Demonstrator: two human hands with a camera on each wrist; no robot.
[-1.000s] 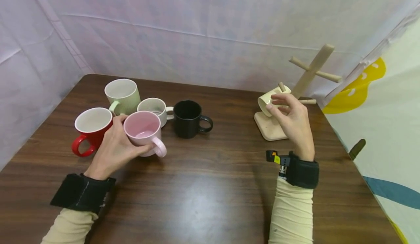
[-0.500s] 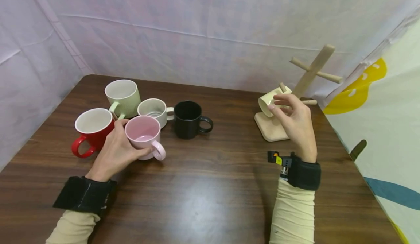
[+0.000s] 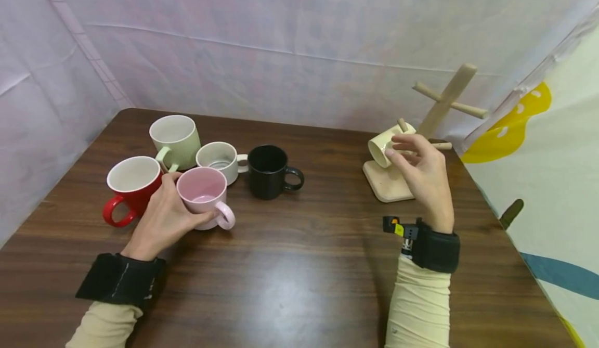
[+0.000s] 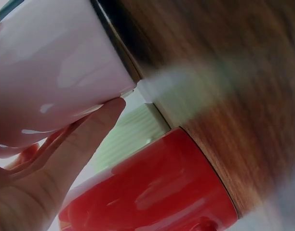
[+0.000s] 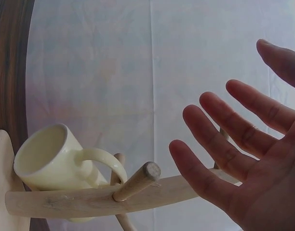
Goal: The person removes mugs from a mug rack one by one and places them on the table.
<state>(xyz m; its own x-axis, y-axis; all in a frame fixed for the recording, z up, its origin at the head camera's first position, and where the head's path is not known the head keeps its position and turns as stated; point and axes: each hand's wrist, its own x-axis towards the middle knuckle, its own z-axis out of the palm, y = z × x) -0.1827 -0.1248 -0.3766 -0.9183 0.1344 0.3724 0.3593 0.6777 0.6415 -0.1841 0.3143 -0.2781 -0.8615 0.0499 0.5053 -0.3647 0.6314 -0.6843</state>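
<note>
My left hand grips a pink mug round its side, with the handle pointing toward the front right. In the left wrist view the pink mug has its base close to the tabletop; whether they touch I cannot tell. Just left of that hand stands a red mug with a white inside. On the right, a cream mug hangs tilted by its handle on a peg of a wooden mug tree. My right hand hovers beside it, fingers loosely spread and holding nothing.
Behind the pink mug are a pale green mug, a small white mug and a black mug. Bare pegs stick out near the tree's top. White cloth walls the back of the brown table.
The pink mug has come down slightly and toward me in my left hand, mostly during the first half second. My right hand has shifted a little to the right.
</note>
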